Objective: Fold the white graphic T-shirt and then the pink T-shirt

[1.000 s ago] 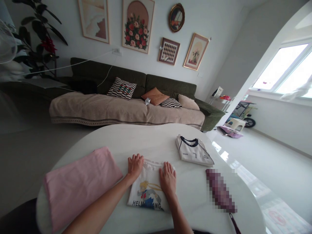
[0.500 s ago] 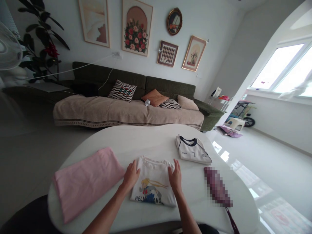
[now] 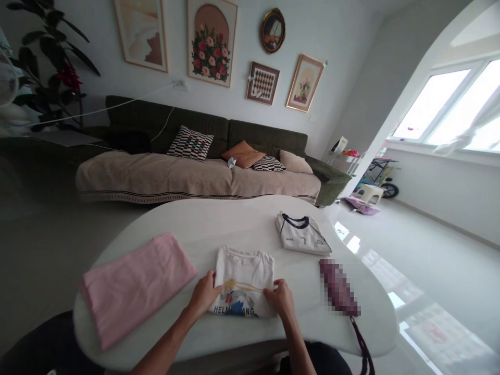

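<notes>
Folded white T-shirt (image 3: 244,271), cartoon print and dark lettering face up, collar toward the far edge, lies flat on the white oval table (image 3: 230,221), close to the near edge and about midway along it. Left hand (image 3: 203,294) rests against the shirt's near left edge, fingers half-bent and close together. Right hand (image 3: 282,298) sits on the near right corner, fingers curled. Whether either hand pinches the cloth cannot be told. Bare tabletop runs from the collar to the far edge; only a narrow bare strip lies between the shirt and the near edge. Toward the left end, a folded pink cloth (image 3: 136,286) lies near the shirt but apart from it, its outer corner at the rim. Toward the far right, a folded white jersey (image 3: 302,237) with a dark collar lies apart. A blurred maroon item (image 3: 338,286) lies by the right edge, near the right hand, its strap (image 3: 361,344) hanging past the near edge. A sofa (image 3: 195,177) stands well beyond the far edge.
</notes>
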Available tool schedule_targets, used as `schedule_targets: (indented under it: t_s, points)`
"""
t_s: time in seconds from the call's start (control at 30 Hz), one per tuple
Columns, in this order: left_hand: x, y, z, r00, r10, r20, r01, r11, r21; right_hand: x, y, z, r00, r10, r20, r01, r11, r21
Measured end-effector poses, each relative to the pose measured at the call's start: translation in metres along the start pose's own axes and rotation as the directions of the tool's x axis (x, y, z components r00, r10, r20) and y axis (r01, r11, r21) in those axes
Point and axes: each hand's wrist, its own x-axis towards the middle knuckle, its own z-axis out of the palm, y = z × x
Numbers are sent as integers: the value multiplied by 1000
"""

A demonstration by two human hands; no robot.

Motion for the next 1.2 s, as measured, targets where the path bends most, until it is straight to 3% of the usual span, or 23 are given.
schedule_targets:
  t_s: [0.2,0.33,0.5,0.7,0.83,0.93,1.07,1.2]
  points:
    - [2,0,-7,973,-27,231,105,936,-336,14,8,-8,996,-25,84,16,994,111]
    - [-12,5,-8,957,6,292,143,863,-486,11,14,-17,997,-43,71,29,981,191]
    - [-38,17,-6,912,-22,409,315,675,-667,2,31,-28,996,-40,80,17,962,272]
    - [-45,54,0,857,100,506,403,483,-777,10,51,-67,956,-87,281,-93,817,569]
    - [-20,96,14,837,200,510,409,391,-825,34,55,-111,951,-90,296,-125,764,633]
    - [14,136,27,847,238,475,369,379,-848,66,53,-145,965,-54,258,-133,747,652]
    - [73,197,44,881,273,386,228,470,-853,131,56,-184,994,-21,110,-55,765,642]
    - [134,236,77,927,225,301,132,557,-820,207,76,-197,991,-39,-127,88,911,403]
